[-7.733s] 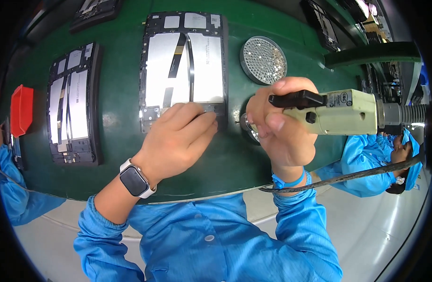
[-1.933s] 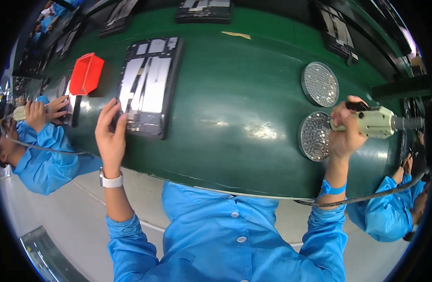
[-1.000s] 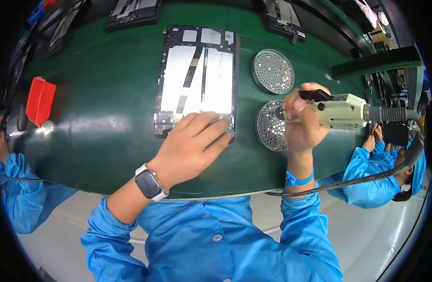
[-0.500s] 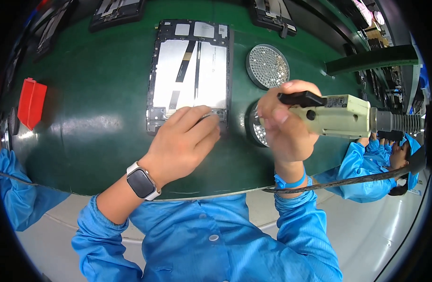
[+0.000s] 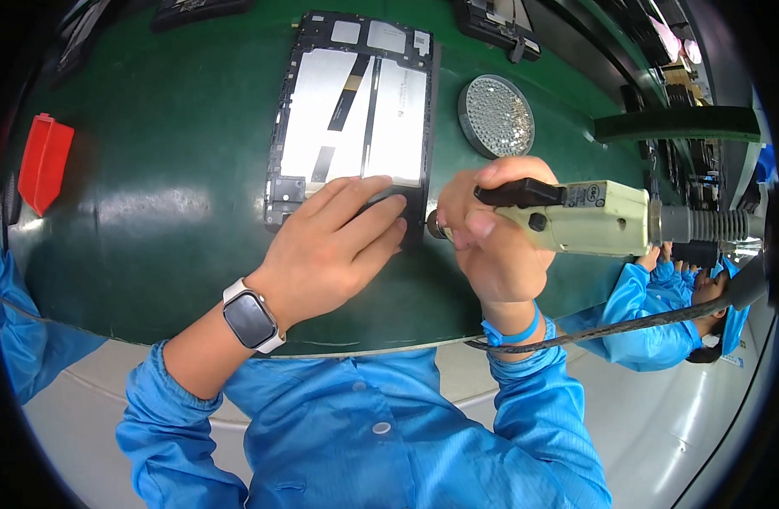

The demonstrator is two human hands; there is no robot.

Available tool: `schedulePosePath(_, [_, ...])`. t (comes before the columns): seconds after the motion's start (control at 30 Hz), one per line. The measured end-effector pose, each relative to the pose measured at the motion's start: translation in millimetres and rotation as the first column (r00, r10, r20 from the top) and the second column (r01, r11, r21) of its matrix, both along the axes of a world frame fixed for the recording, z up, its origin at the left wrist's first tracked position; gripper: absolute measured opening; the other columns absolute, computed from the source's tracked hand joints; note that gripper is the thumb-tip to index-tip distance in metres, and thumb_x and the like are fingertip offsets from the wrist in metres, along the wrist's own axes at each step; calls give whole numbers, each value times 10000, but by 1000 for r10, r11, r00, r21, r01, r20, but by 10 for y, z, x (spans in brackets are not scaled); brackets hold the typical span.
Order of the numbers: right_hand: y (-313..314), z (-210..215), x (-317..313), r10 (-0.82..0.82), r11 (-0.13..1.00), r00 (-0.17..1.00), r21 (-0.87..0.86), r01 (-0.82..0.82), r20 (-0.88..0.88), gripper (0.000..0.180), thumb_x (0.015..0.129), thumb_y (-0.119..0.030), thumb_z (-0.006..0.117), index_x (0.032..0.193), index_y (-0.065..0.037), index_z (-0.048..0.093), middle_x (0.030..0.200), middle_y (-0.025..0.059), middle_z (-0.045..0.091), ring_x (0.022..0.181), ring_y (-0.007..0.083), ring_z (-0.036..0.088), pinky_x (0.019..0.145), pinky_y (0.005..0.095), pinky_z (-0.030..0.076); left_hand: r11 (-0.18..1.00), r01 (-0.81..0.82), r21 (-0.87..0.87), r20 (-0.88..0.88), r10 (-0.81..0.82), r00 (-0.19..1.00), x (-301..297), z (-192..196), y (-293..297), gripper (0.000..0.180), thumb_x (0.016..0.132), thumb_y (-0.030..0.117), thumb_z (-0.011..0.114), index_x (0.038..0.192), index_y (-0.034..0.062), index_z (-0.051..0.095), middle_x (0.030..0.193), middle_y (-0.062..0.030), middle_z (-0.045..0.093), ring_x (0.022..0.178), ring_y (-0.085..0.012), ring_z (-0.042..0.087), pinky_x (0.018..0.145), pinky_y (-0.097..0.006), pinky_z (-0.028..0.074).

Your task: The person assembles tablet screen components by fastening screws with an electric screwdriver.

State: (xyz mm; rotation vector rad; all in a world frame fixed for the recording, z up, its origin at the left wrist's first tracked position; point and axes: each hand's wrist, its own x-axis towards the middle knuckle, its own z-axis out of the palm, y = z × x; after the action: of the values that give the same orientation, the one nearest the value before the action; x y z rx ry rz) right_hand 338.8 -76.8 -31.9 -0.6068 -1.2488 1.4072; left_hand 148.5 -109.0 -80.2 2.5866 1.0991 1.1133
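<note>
Squarely in front of the person, an opened tablet (image 5: 395, 123) lies on the green tabletop (image 5: 177, 280), its innards facing up: silver battery panels, a dark ribbon cable (image 5: 342, 109) slanting across them, and a black frame around the edge. The left hand (image 5: 334, 246) rests over the tablet's lower end, palm down, fingers spread a little and bent at the knuckles. The fingertips are partly hidden, so whether they pinch anything cannot be told. A smartwatch (image 5: 250, 319) with a white band sits on that wrist.

The right hand (image 5: 499, 237) is wrapped around a cream electric screwdriver (image 5: 597, 222), which lies nearly level, its black lever on the upper side and a ribbed grey cord sleeve (image 5: 711, 226) at its rear. Its metal nose (image 5: 437, 225) shows just beside the tablet's lower right corner; contact there cannot be made out. A blue wrist strap (image 5: 512, 332) circles the right wrist.

Beyond the right hand stands a round screw tray (image 5: 496, 116), dotted with holes. Far to the left is a red plastic bin (image 5: 47, 165).
</note>
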Motion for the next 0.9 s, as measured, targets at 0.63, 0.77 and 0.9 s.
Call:
schedulePosePath(0.63, [146, 157, 311, -251, 953, 967, 164, 254, -37, 348, 836, -25, 606, 1172, 55, 563, 713, 79, 580, 552, 131, 504, 532, 273, 445, 999, -52, 6, -55, 52, 997, 22, 44, 100, 309, 680, 93, 809, 960, 19, 702, 1135, -112, 659, 1138, -315, 622, 852, -427, 556])
schedulePosePath(0.77, [217, 73, 617, -347, 911, 938, 234, 338, -1, 352, 797, 8, 572, 1143, 72, 557, 691, 81, 555, 548, 139, 493, 531, 291, 441, 995, -102, -16, -30, 102, 994, 74, 3, 125, 305, 692, 87, 811, 968, 20, 701, 1136, -112, 659, 1153, -323, 614, 861, -430, 548])
schedulePosePath(0.9, [204, -22, 632, -381, 919, 924, 122, 375, 28, 325, 780, 36, 568, 1103, 68, 575, 692, 87, 553, 547, 142, 491, 531, 294, 442, 995, -90, -42, -15, 89, 996, 70, 38, 126, 305, 693, 81, 813, 971, 16, 706, 1144, -126, 668, 1157, -332, 614, 872, -442, 536])
